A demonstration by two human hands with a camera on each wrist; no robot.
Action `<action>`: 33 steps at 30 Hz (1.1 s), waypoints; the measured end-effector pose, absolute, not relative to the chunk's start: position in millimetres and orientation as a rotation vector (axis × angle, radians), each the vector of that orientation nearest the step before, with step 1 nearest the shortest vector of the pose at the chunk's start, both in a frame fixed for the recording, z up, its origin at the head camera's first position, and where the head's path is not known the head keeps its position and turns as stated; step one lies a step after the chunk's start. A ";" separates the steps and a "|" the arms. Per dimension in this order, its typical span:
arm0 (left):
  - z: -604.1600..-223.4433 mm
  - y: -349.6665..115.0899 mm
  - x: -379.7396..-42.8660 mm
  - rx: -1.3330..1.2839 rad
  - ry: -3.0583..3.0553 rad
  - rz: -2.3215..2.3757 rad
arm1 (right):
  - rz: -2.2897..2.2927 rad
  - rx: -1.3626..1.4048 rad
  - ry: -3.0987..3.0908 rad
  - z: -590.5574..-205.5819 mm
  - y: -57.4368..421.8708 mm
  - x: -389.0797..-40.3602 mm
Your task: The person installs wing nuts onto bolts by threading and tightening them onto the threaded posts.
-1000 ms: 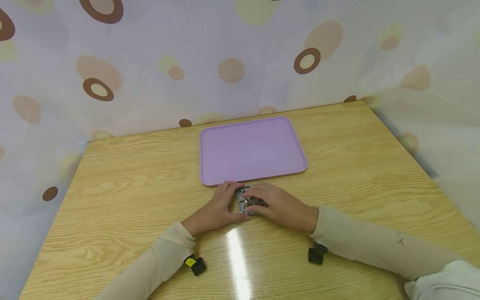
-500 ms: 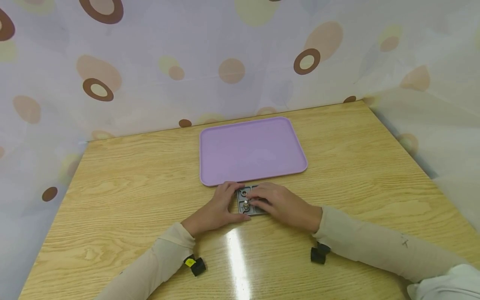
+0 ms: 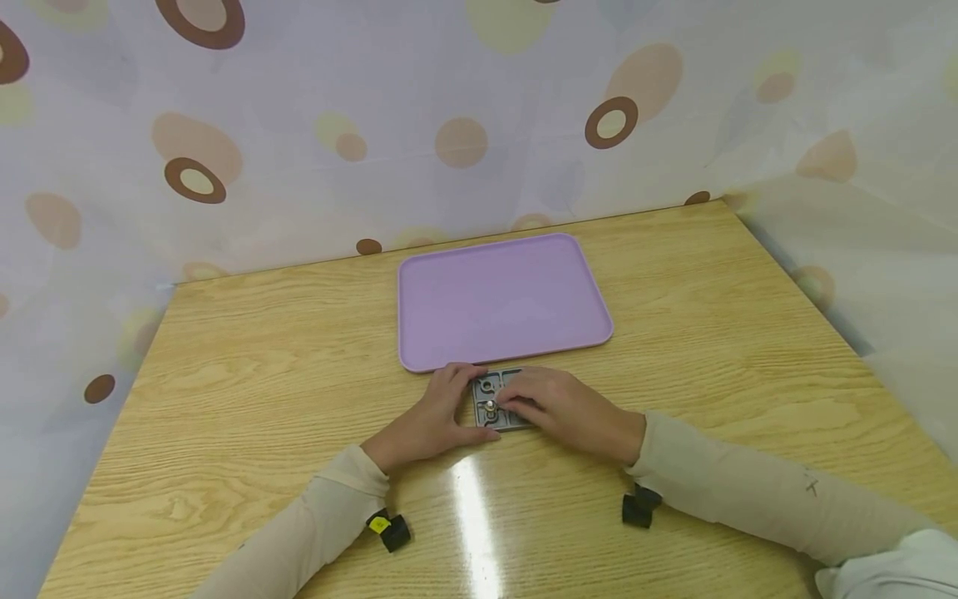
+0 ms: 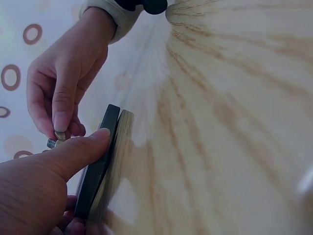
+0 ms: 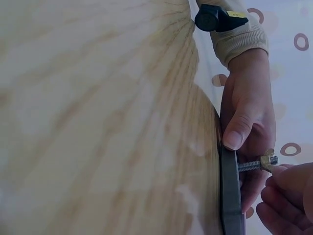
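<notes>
A small grey plate with raised ribs and a round boss lies on the table just below the tray. My left hand grips it at its left end, thumb on the near edge and fingers at the far edge. From the plate stands a threaded bolt, carrying a brass-coloured wing nut close to its tip. The thumb and forefinger of my right hand pinch one wing of that nut. The right hand covers the plate's right part in the head view.
Behind the plate lies a purple tray with a low rim. Wood-grain table surrounds both. A patterned cloth hangs along the back and sides. Each sleeve has a black wrist camera under it.
The right hand has drawn slightly right from over the bolt, uncovering it and the boss. Its spread thumb and fingers have come together on the wing nut. The left hand has kept still.
</notes>
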State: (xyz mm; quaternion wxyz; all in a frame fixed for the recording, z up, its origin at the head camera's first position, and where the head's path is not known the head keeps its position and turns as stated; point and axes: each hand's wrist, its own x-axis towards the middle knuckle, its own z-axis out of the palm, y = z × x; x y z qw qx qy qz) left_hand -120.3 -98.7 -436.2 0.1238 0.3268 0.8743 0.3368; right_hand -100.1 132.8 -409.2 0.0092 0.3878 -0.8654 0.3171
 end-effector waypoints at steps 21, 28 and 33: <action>-434.6 -99.1 -119.5 0.940 2.531 0.992 | 1.031 1.200 -2.693 -409.9 128.6 -98.1; -434.8 -98.2 -120.1 0.948 2.528 0.986 | 1.017 1.225 -2.702 -411.8 125.4 -100.0; -434.9 -96.8 -119.8 0.961 2.531 0.989 | 1.006 1.217 -2.724 -412.3 124.9 -99.9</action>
